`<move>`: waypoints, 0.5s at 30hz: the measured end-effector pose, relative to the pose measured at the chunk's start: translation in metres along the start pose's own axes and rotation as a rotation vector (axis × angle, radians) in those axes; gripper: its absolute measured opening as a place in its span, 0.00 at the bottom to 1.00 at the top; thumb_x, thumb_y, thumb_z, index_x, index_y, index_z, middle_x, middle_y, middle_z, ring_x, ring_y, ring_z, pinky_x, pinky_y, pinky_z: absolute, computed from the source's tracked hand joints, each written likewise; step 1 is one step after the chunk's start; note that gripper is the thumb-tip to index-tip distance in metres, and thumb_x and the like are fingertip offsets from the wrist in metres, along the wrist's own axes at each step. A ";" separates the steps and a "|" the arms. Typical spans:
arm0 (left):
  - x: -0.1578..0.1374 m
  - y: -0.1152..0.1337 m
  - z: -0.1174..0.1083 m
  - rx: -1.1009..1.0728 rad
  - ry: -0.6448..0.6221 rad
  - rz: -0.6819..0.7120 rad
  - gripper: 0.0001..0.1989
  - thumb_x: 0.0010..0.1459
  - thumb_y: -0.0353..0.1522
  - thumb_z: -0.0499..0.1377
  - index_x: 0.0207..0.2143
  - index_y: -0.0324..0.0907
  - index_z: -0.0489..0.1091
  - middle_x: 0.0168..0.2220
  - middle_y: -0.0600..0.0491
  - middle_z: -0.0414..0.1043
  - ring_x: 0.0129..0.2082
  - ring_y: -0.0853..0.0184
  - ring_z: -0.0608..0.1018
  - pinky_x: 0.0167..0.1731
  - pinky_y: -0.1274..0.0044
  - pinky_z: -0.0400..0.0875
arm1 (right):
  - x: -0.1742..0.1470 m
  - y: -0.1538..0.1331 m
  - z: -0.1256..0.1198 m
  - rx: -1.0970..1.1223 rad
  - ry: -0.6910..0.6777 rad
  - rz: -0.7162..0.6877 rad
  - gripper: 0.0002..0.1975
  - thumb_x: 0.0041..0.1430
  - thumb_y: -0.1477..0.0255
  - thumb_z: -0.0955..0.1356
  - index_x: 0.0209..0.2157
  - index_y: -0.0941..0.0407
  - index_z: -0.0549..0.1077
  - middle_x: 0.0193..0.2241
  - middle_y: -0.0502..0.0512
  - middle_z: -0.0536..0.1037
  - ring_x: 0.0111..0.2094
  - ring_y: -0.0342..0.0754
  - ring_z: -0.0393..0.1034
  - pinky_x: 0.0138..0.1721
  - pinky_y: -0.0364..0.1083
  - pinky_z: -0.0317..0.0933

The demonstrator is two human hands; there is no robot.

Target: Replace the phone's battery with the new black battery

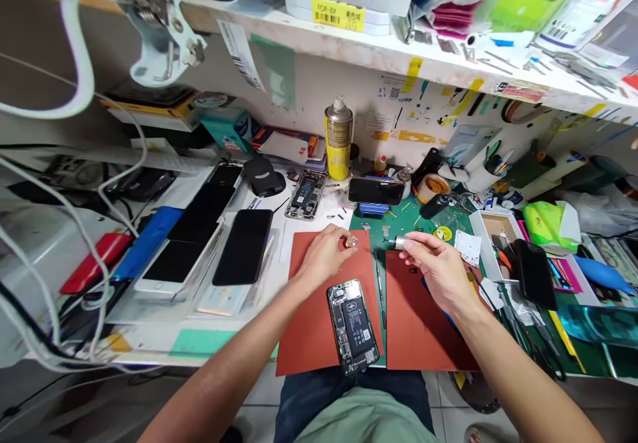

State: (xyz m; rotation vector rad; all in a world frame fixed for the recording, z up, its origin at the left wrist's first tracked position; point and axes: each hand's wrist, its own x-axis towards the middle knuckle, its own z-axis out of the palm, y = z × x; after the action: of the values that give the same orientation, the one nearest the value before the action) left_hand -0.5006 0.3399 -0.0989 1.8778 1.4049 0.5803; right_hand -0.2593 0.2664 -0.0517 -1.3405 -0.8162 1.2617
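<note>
The left hand (321, 254) pinches a small round shiny thing (351, 242) between its thumb and fingers; it is too small to tell just what it is. The right hand (438, 267) pinches a short silver tube (400, 242), with its thumb on the near side. The tube lies almost flat, and its long way runs from side to side, with its dark end toward the left hand. So the round thing is straight off to the left of the tube, with a gap between, and the two do not touch

The open phone (355, 327) lies face up with its black battery (357, 323) showing. It is on the left red-brown mat (302, 340), close to the person's lap. From the left hand, it is nearer the body and a bit to the right. Its long way runs toward the lap, with the near end tipped a little to the right. The left hand is nearer to it than the right
</note>
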 end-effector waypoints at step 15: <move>-0.053 0.061 0.016 -0.370 -0.075 0.050 0.05 0.61 0.36 0.62 0.36 0.45 0.68 0.26 0.61 0.72 0.24 0.71 0.70 0.26 0.79 0.62 | -0.048 -0.018 -0.024 -0.559 -0.092 -0.520 0.11 0.67 0.67 0.76 0.50 0.51 0.83 0.46 0.56 0.87 0.42 0.50 0.83 0.45 0.49 0.79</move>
State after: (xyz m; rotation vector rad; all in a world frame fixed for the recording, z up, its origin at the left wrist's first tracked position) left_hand -0.4672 0.2756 -0.0597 1.6230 1.1171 0.7318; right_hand -0.2425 0.2185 -0.0266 -1.3694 -1.5467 0.7062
